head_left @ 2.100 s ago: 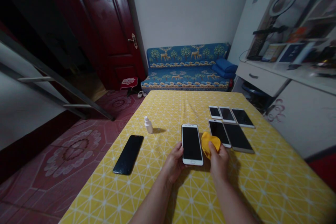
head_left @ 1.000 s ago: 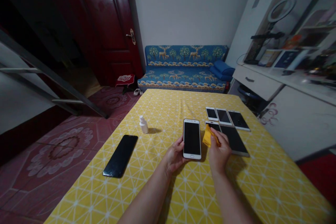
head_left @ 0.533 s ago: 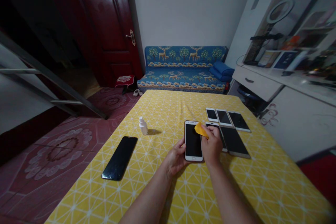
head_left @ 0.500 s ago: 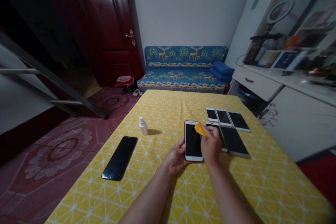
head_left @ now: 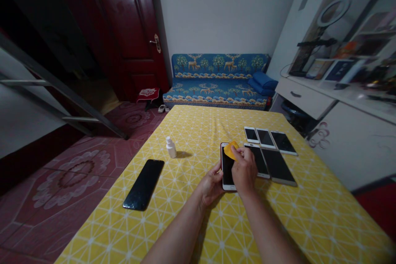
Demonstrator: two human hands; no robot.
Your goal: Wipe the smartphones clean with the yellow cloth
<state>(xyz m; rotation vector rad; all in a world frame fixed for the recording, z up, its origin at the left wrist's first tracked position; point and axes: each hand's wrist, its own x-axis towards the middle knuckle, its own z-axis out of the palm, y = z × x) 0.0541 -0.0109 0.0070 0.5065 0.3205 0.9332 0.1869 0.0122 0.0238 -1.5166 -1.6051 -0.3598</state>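
Observation:
My left hand (head_left: 213, 185) grips a white-framed smartphone (head_left: 227, 173) by its left side and lower edge, its dark screen facing up. Pinched in my right hand (head_left: 245, 169) is a yellow cloth (head_left: 231, 149), which lies against the upper part of that screen. The right hand hides the phone's right side. Just beyond it, a white phone (head_left: 261, 165) and a larger dark-screened phone (head_left: 280, 167) lie side by side on the table. To the left stand a small white bottle (head_left: 171, 148) and a black phone (head_left: 144, 185) lying flat.
A yellow patterned cloth covers the table (head_left: 198, 132). Three more phones, among them a small white one (head_left: 251, 135), lie in a row at the back right. Behind the table is a blue sofa (head_left: 213, 86); a white cabinet (head_left: 346, 132) flanks it on the right.
My right hand has slid the yellow cloth leftwards and slightly up across the top of the screen. The whole view has shifted a little; my left hand keeps its hold on the phone.

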